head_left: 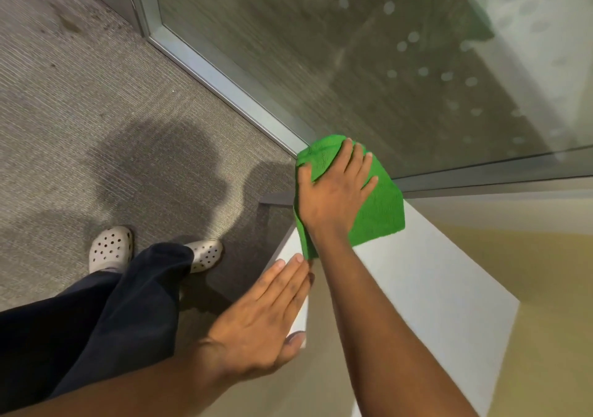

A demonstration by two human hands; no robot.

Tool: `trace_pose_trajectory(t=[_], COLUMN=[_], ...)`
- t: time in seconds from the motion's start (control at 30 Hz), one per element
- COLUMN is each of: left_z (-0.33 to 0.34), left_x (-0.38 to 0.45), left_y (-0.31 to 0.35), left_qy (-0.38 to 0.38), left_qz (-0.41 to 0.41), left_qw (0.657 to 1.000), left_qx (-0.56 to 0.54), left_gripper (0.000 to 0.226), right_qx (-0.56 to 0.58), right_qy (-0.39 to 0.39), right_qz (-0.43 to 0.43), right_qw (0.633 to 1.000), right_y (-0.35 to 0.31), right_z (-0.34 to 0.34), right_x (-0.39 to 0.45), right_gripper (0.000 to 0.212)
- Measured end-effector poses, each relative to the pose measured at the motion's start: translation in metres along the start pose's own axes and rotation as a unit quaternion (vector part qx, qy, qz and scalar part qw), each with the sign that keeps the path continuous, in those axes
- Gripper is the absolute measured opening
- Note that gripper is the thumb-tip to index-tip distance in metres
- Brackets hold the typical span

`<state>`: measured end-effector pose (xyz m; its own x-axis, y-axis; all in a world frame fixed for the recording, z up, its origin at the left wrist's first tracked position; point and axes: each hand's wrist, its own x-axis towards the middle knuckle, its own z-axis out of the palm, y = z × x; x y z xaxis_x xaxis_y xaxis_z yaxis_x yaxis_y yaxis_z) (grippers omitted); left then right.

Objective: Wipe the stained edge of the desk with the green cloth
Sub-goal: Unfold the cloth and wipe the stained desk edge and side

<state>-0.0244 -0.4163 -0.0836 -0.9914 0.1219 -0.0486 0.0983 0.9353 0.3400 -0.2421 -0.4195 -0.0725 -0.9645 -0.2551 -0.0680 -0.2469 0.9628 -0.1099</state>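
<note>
The green cloth (378, 205) is draped over the far left corner of the white desk (417, 275), next to the glass wall. My right hand (330, 195) presses flat on the cloth, fingers spread, thumb wrapped over the cloth's left side at the desk's edge. My left hand (266, 317) lies flat against the desk's left edge nearer to me, fingers straight and together, holding nothing. Its fingertips almost touch the cloth's hanging lower end. The desk edge under the cloth is hidden.
A glass partition (369, 63) in a metal frame (218, 80) runs along the desk's far side. Grey carpet (96, 128) covers the floor at left. My legs in dark trousers and pale perforated clogs (110, 248) stand beside the desk.
</note>
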Motion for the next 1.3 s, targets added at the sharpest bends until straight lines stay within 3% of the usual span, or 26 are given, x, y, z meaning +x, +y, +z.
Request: trace_pose_trajectory(t=[0.07, 0.2, 0.27, 0.37, 0.47, 0.53, 0.6, 0.7, 0.83, 0.9, 0.97, 1.03, 1.13, 1.23, 1.3], left_z=[0.002, 0.005, 0.005, 0.005, 0.004, 0.001, 0.0, 0.0, 0.0, 0.002, 0.004, 0.004, 0.006, 0.007, 0.009], left_x=[-0.001, -0.002, -0.002, -0.001, -0.001, -0.001, 0.0, 0.0, -0.001, -0.002, -0.004, -0.004, -0.004, -0.004, -0.006], left_y=[0.001, 0.0, 0.001, 0.002, 0.001, 0.0, 0.001, 0.002, 0.0, 0.001, 0.004, 0.004, 0.002, 0.003, 0.005], left_qy=[0.007, 0.013, 0.018, 0.022, 0.024, 0.025, 0.029, 0.032, 0.039, 0.055, 0.072, 0.077, 0.075, 0.089, 0.107], left_qz=[-0.007, -0.011, -0.015, -0.017, -0.016, -0.021, -0.024, -0.025, -0.024, -0.029, -0.034, -0.027, -0.022, -0.021, -0.022], left_qw=[1.0, 1.0, 0.999, 0.999, 0.999, 0.999, 0.998, 0.999, 0.999, 0.998, 0.995, 0.994, 0.995, 0.994, 0.991], left_qx=[-0.011, -0.02, -0.032, -0.032, -0.022, -0.033, -0.04, -0.02, 0.006, -0.023, -0.056, -0.066, -0.066, -0.068, -0.079], left_gripper=[0.091, 0.093, 0.092, 0.089, 0.088, 0.087, 0.086, 0.085, 0.084, 0.085, 0.085, 0.085, 0.087, 0.085, 0.083], right_qx=[-0.017, -0.058, -0.047, -0.04, -0.016, -0.009, -0.012, -0.069, -0.083, -0.079, -0.1, -0.125, -0.132, -0.091, -0.07], right_qy=[-0.016, -0.029, -0.061, -0.125, -0.095, -0.047, -0.049, -0.093, -0.13, -0.145, -0.156, -0.161, -0.131, -0.089, -0.083], right_qz=[-0.022, -0.163, -0.212, -0.178, -0.116, -0.161, -0.234, -0.36, -0.578, -0.643, -0.661, -0.634, -0.547, -0.466, -0.478], right_qw=[0.999, 0.985, 0.974, 0.975, 0.989, 0.986, 0.971, 0.926, 0.801, 0.748, 0.728, 0.746, 0.816, 0.875, 0.872], right_y=[0.003, 0.012, 0.019, 0.024, 0.016, 0.016, 0.024, 0.046, 0.059, 0.051, 0.041, 0.038, 0.04, 0.041, 0.046], right_z=[0.001, -0.01, -0.018, -0.019, -0.018, -0.018, -0.015, -0.016, -0.021, -0.023, -0.025, -0.028, -0.032, -0.029, -0.022], right_x=[0.009, 0.043, 0.065, 0.093, 0.092, 0.072, 0.048, 0.02, 0.025, 0.046, 0.065, 0.084, 0.097, 0.076, 0.049], right_gripper=[0.088, 0.058, 0.053, 0.051, 0.051, 0.048, 0.048, 0.05, 0.052, 0.05, 0.052, 0.057, 0.063, 0.054, 0.044])
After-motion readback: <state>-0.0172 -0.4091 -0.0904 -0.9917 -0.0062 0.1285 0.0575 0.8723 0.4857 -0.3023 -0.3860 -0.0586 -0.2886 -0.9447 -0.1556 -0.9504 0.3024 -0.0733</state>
